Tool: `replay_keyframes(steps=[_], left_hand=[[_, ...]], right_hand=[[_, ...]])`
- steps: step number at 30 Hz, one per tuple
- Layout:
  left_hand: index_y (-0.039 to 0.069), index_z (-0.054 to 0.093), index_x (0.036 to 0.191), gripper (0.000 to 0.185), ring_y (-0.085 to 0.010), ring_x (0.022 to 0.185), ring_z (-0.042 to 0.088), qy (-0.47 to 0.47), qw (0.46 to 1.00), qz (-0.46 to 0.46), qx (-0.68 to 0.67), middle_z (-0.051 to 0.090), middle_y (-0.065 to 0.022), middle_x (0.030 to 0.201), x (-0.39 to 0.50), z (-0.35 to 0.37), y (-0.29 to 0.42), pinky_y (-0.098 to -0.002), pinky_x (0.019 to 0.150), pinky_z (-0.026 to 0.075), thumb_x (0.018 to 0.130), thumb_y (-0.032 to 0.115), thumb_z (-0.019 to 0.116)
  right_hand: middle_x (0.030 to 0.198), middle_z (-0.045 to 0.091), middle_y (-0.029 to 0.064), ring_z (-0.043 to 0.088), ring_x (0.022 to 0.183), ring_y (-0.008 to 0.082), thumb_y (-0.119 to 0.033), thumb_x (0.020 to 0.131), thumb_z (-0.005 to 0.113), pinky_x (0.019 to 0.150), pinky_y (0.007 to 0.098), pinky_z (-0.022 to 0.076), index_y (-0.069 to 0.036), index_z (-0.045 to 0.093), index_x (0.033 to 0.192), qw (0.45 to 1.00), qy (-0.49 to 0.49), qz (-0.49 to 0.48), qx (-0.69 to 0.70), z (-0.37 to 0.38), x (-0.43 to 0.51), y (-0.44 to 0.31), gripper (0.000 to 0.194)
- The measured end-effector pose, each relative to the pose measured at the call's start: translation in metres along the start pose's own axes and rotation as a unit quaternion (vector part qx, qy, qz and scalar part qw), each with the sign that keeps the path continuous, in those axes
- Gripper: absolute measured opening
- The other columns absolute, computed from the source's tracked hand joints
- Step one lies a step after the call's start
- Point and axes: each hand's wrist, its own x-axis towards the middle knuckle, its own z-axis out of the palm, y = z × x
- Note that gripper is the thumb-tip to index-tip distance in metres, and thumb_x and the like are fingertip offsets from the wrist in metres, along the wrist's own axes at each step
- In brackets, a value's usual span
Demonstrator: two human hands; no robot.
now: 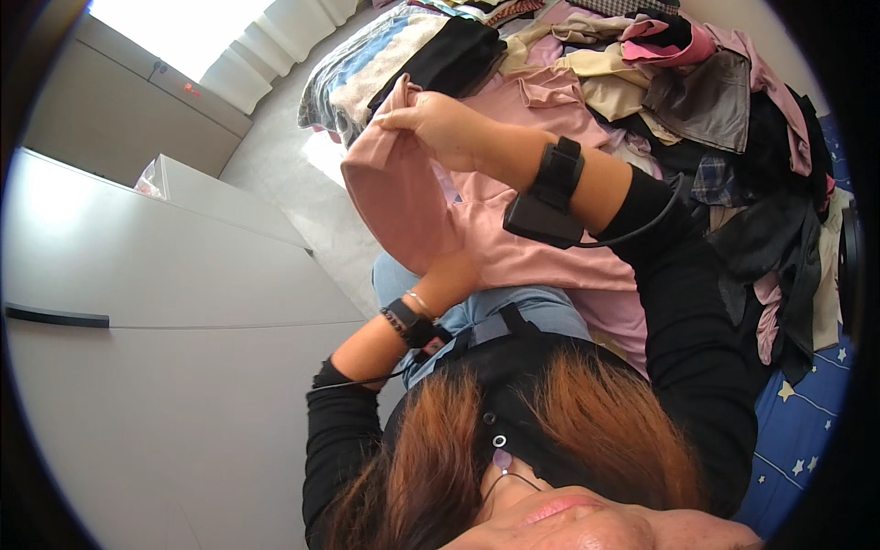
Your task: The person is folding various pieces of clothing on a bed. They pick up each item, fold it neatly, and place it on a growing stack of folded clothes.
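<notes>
My right hand (434,124) pinches a raised edge of a pink knit garment (402,199), thumb and fingers together on the cloth. From there the fabric hangs in a curved fold, and the rest is spread over my lap and the clothes beyond. My left hand (459,269) is lower, at the bottom of that fold; its fingers are blurred and mostly hidden by the cloth, so its grip cannot be made out. Black straps with cables are on both forearms. Under the garment my light blue jeans (550,306) show.
A heap of mixed clothes (694,103) covers the bed on the right, over a blue star-patterned sheet (790,433). Folded black cloth (447,58) lies on a striped textile pile (357,62) ahead. Grey cabinets (172,275) stand close on the left.
</notes>
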Motion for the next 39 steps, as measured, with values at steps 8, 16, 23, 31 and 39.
replay_keyframes(steps=[8, 16, 23, 31, 39], left_hand=[[-0.009, 0.052, 0.125, 0.059, -0.0432, 0.132, 0.037, -0.031, 0.998, -0.010, 0.046, 0.039, -0.0313, 0.141, 0.009, 0.056, -0.006, -0.0483, 0.112, 0.026, 0.088, 0.036, 0.061], [-0.004, 0.031, 0.144, 0.072, -0.0425, 0.137, 0.029, -0.112, 0.975, 0.187, -0.052, 0.034, -0.0276, 0.146, 0.005, 0.052, -0.019, -0.0469, 0.116, 0.021, 0.088, 0.031, 0.059], [0.003, 0.042, 0.141, 0.067, -0.0373, 0.130, 0.041, -0.275, 0.904, 0.212, -0.251, 0.043, -0.0240, 0.140, 0.007, 0.023, 0.001, -0.0405, 0.109, 0.033, 0.079, 0.011, 0.066], [-0.003, 0.061, 0.108, 0.020, -0.0208, 0.070, 0.069, -0.136, 0.873, -0.110, -0.456, 0.068, -0.0103, 0.083, 0.038, 0.012, -0.036, -0.0288, 0.066, 0.052, 0.093, 0.010, 0.057], [-0.001, 0.053, 0.127, 0.059, -0.0359, 0.130, 0.042, -0.031, 0.997, -0.064, -0.024, 0.043, -0.0263, 0.140, 0.078, 0.039, -0.050, -0.0372, 0.098, 0.046, 0.079, 0.027, 0.074]], right_hand=[[0.101, 0.065, 0.0065, 0.065, 0.088, 0.0132, -0.012, 0.094, 0.055, 0.082, 0.0247, 0.0523, 0.001, 0.060, 0.109, 0.989, -0.073, -0.111, 0.070, -0.081, -0.043, -0.056, 0.021], [0.107, 0.065, 0.0086, 0.064, 0.097, 0.0177, -0.015, 0.091, 0.057, 0.089, 0.0326, 0.0513, -0.001, 0.058, 0.118, 0.970, 0.219, -0.093, 0.050, -0.276, -0.206, -0.021, 0.030], [0.099, 0.064, 0.0047, 0.061, 0.085, 0.0122, -0.015, 0.085, 0.059, 0.071, 0.0273, 0.0504, -0.003, 0.061, 0.108, 0.865, 0.440, 0.180, -0.162, -0.378, -0.330, 0.116, 0.026], [0.092, 0.065, 0.0099, 0.064, 0.083, 0.0232, -0.014, 0.085, 0.064, 0.074, 0.0347, 0.0494, -0.005, 0.055, 0.115, 0.785, 0.352, 0.142, -0.489, -0.395, -0.294, 0.132, 0.032], [0.089, 0.064, 0.0172, 0.063, 0.082, 0.0293, -0.018, 0.091, 0.060, 0.073, 0.0352, 0.0491, 0.000, 0.059, 0.100, 0.706, 0.490, -0.024, -0.511, -0.410, -0.286, 0.136, 0.020]])
